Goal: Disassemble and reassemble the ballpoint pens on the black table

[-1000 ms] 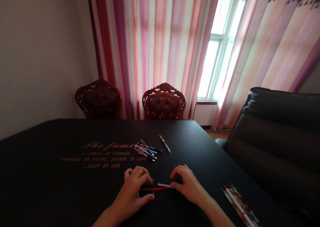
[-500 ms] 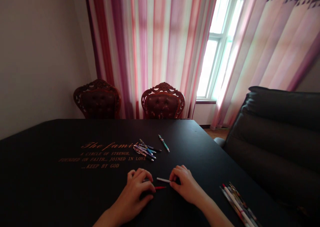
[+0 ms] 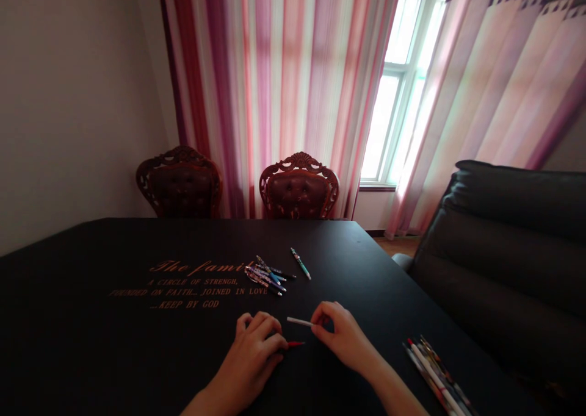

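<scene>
My left hand (image 3: 259,352) is low over the black table, its fingers curled round a red pen (image 3: 295,344) whose pointed end sticks out to the right. A thin white stick-like piece (image 3: 299,321) is pinched at its right end between the thumb and fingers of my right hand (image 3: 336,330); its free end points left. Beyond my hands lies a loose pile of several pens (image 3: 268,276), with a teal pen (image 3: 300,263) apart from it on the right.
Several more pens (image 3: 437,376) lie together at the right of the black table (image 3: 91,343). Two carved chairs (image 3: 183,187) stand behind the far edge. A dark leather seat (image 3: 513,239) is at the right.
My right hand has lifted slightly away from me with the white piece. The fingers of my left hand have closed further and shifted a little to the right.
</scene>
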Demonstrator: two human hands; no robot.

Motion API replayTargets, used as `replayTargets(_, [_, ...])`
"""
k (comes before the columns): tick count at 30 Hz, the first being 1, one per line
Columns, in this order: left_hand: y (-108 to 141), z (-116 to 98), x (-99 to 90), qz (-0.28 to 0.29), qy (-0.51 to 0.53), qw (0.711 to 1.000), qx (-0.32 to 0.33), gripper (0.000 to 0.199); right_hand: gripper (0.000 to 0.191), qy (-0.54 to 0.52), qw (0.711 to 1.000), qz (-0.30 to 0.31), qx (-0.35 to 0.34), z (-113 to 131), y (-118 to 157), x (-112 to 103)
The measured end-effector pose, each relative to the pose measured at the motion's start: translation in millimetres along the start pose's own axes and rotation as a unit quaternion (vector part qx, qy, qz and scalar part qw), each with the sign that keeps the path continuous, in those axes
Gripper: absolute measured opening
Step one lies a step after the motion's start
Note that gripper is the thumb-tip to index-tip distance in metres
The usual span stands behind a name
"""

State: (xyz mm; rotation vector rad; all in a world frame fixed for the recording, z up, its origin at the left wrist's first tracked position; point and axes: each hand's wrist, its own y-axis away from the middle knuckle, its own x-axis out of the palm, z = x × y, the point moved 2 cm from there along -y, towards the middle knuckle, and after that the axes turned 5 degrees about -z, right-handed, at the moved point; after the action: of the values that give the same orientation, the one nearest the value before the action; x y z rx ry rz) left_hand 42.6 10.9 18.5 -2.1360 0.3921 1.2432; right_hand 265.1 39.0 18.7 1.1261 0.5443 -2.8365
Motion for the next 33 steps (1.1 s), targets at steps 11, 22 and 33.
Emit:
replayTargets(11, [-2,-4,5.1,-0.034,0.001,0.999,-0.020,0.020,0.006,-0.051,0.997,-0.057,0.001,3,0,2])
replayTargets(22, [-6,24,0.4,-0.255,0.505,0.761,-0.317,0.031,0.008,-0.086,0.986,-0.123,-0.065,35,13,12])
replayTargets(33, [-6,18,9.4,-0.228,0.578,0.718,-0.314,0.029,0.010,-0.014,0.983,-0.135,-0.121,44,21,22])
